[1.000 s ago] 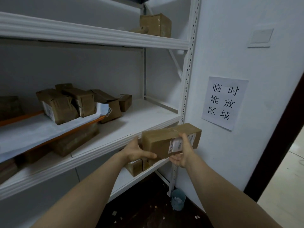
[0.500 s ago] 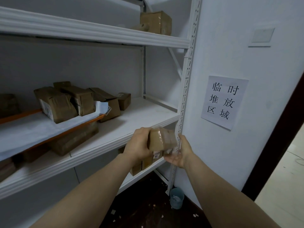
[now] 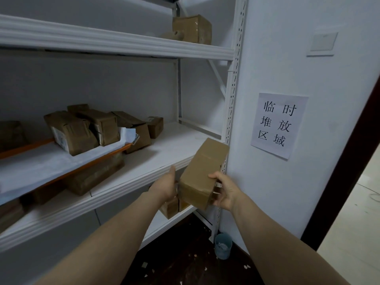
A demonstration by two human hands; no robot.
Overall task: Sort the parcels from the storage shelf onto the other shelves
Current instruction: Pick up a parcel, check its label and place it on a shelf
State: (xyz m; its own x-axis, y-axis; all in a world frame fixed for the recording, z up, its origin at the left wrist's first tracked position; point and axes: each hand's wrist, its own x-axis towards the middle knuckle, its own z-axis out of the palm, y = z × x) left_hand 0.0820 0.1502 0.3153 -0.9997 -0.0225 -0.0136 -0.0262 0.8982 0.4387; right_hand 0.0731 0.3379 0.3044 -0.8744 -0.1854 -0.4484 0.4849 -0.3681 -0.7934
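The parcel (image 3: pixel 202 173) is a plain brown box held in the air, tilted with its far end raised. It hangs in front of the front lip of the middle shelf (image 3: pixel 168 149) and just beside the rack's white upright (image 3: pixel 232 99). The right hand (image 3: pixel 225 191) grips its near right end, thumb on the top face and fingers curled round the side. A pale label peeks out between those fingers, too hidden to read. The left hand (image 3: pixel 165 187) lies against the box's left side with the thumb straight up. Its other fingers are hidden behind the box, so I cannot tell whether they clamp it or only prop it.

Below the hands, a smaller box (image 3: pixel 169 208) on the lower shelf is mostly hidden. Further back on the middle shelf, several taped parcels (image 3: pixel 72 132) are heaped on an orange-edged board (image 3: pixel 41 159) under a white sheet. Another long box (image 3: pixel 96 175) beneath the board is in shadow and hard to make out. One more parcel (image 3: pixel 193 28) sits on the top shelf. On the wall to the right is a paper sign (image 3: pixel 278 124), and a blue cup (image 3: pixel 223 245) stands on the floor by the upright's foot — its contents are unclear.
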